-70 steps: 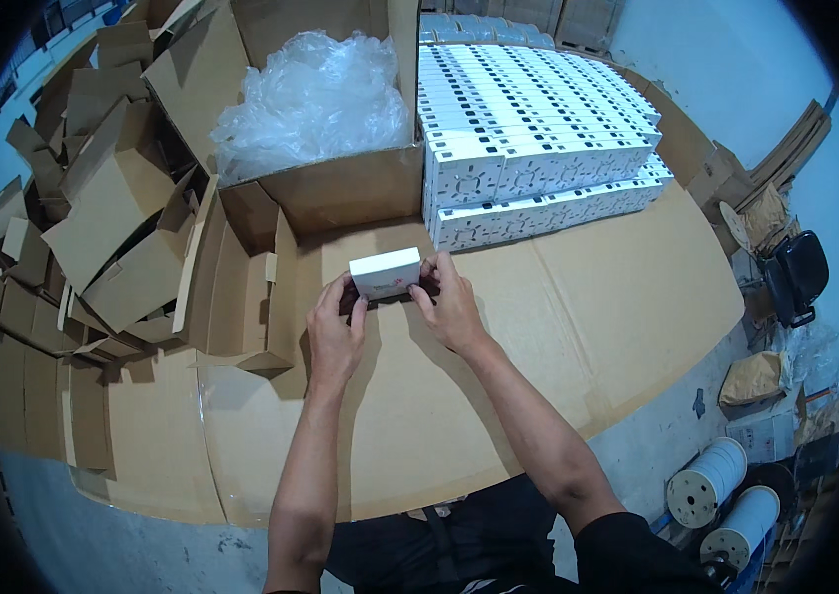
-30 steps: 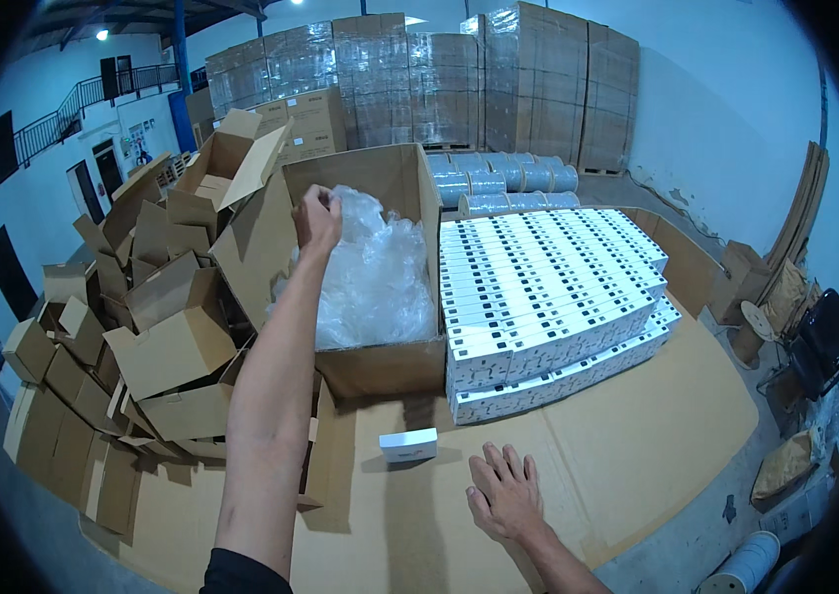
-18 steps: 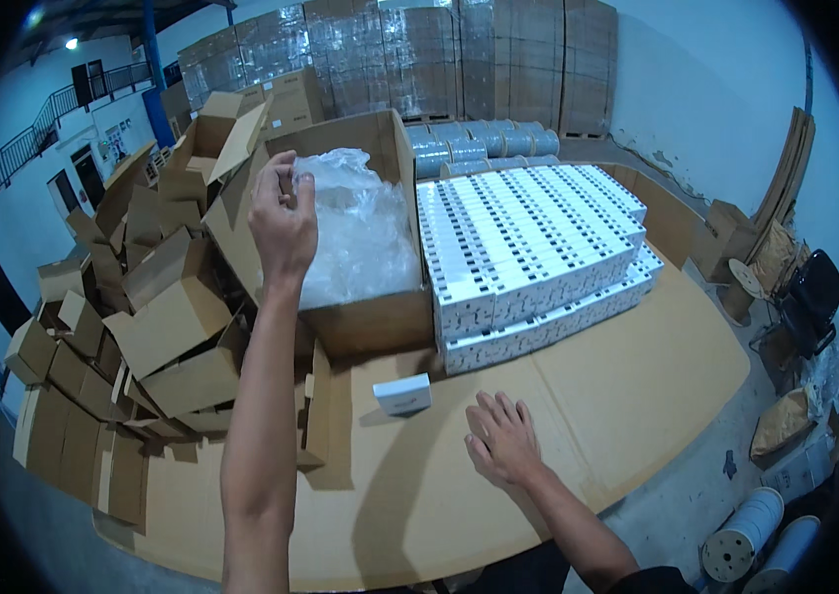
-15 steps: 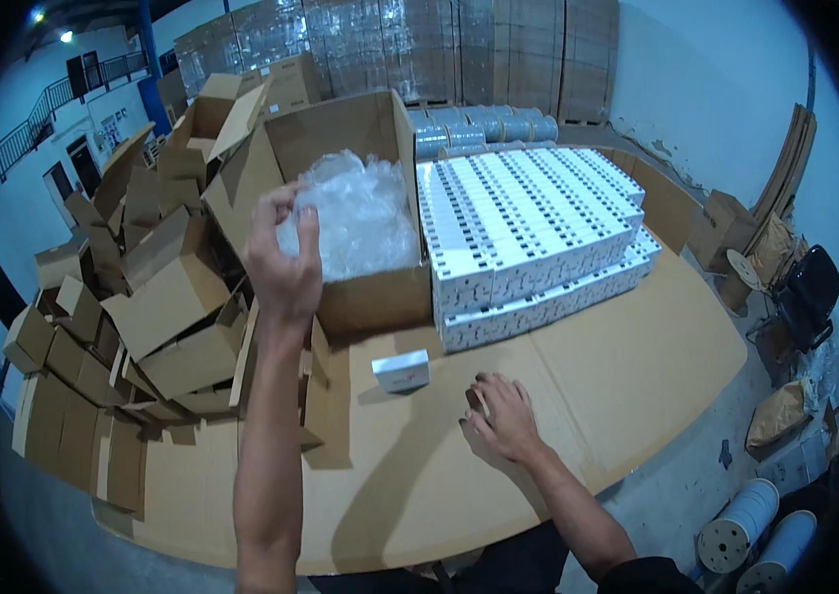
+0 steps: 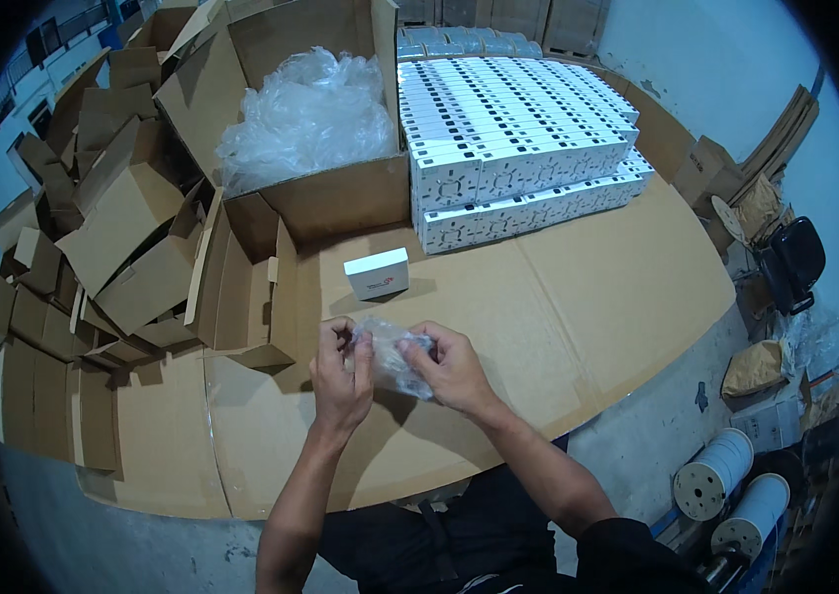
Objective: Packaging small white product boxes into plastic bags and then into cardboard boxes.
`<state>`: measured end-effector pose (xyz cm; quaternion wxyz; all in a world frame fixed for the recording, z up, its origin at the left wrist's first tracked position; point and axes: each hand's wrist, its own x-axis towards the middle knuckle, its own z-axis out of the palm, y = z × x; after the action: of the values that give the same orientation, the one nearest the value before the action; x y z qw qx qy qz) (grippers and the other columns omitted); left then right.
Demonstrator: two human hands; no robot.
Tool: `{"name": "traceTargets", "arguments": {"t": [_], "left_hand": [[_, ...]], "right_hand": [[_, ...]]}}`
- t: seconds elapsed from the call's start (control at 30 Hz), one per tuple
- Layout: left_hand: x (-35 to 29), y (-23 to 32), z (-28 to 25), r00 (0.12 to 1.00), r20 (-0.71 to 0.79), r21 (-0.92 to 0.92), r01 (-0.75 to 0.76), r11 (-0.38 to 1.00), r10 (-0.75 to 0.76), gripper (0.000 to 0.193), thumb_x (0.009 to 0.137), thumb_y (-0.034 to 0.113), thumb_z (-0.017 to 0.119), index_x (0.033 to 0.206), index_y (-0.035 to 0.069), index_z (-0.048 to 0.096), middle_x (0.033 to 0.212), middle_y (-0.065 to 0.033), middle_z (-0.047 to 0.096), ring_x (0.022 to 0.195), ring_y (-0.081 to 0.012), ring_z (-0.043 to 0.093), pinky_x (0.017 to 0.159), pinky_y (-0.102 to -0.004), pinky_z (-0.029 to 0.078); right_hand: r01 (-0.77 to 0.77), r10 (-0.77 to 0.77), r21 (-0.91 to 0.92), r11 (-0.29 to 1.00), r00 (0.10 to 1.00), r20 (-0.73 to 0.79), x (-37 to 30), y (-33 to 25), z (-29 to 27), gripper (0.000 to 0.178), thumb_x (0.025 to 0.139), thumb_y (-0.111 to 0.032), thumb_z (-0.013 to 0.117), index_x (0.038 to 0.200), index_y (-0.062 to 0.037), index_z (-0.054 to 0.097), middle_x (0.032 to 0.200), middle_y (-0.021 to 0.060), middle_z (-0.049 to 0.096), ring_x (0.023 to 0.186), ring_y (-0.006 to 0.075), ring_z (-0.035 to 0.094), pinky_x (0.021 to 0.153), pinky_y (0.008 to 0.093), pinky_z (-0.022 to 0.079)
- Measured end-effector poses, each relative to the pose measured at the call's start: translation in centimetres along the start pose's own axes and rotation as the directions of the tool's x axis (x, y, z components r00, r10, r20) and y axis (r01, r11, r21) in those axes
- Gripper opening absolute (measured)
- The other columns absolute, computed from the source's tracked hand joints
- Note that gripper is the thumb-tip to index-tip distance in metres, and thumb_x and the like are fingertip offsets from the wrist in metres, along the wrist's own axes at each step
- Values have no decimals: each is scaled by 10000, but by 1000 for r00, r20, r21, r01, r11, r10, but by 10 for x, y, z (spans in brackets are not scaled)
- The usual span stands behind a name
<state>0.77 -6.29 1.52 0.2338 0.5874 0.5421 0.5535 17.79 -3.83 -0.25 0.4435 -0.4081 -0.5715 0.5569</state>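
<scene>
Between my two hands is a clear plastic bag (image 5: 390, 361), crumpled and held just above the cardboard-covered table (image 5: 558, 337). My left hand (image 5: 342, 371) pinches its left side, while the fingers of my right hand (image 5: 447, 368) are closed on its right side. Whether anything lies inside the bag I cannot make out. A small white box (image 5: 377, 274) stands on the table just beyond my hands. Farther back, a large open carton (image 5: 340, 201) holds a heap of clear plastic bags (image 5: 315, 119).
Stacked rows of white boxes (image 5: 523, 168) fill the table's back right. Open brown cartons (image 5: 132, 233) pile up at the left, one narrow empty carton (image 5: 251, 287) close to my left hand. Cable spools (image 5: 713, 475) and a black chair (image 5: 791, 262) stand on the floor at right.
My left hand has come down from the carton of plastic to the front. Both hands now hold a plastic bag together. The view has tilted downward.
</scene>
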Motion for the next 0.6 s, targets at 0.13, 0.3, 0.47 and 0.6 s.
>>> {"name": "traceTargets", "arguments": {"t": [0.13,0.3,0.47,0.6], "left_hand": [[1,-20,-1,993,-23,-76,112,991,-114,130,1022,106,579,1048,0,509,848,-89,598,711,-135,568,684,-303,511],[5,-15,-2,964,56,-142,265,954,-260,131,1037,129,561,1049,10,508,837,-65,590,757,-98,532,688,-274,478],[-2,-34,0,986,-38,-171,152,974,-160,131,1039,124,559,1081,16,499,879,-64,592,824,-99,546,745,-258,477],[-4,-38,11,978,-113,-303,133,944,-174,138,1033,114,573,1111,31,495,917,-55,594,881,-85,558,774,-242,481]], "right_hand": [[-69,73,37,997,987,-143,-7,6,3,149,1037,-155,594,1029,-12,637,787,-16,615,669,53,555,598,234,456],[-119,237,420,900,941,-241,-6,15,-2,95,1065,-126,526,1068,-54,588,890,-20,588,751,66,570,639,228,482],[45,241,714,698,925,-294,-4,18,5,106,1074,-141,507,1140,-66,541,1026,8,585,874,81,587,726,259,517],[-26,169,389,921,926,-337,-9,18,22,164,1075,-185,507,1135,-43,563,931,5,603,741,96,566,661,305,490]]}}
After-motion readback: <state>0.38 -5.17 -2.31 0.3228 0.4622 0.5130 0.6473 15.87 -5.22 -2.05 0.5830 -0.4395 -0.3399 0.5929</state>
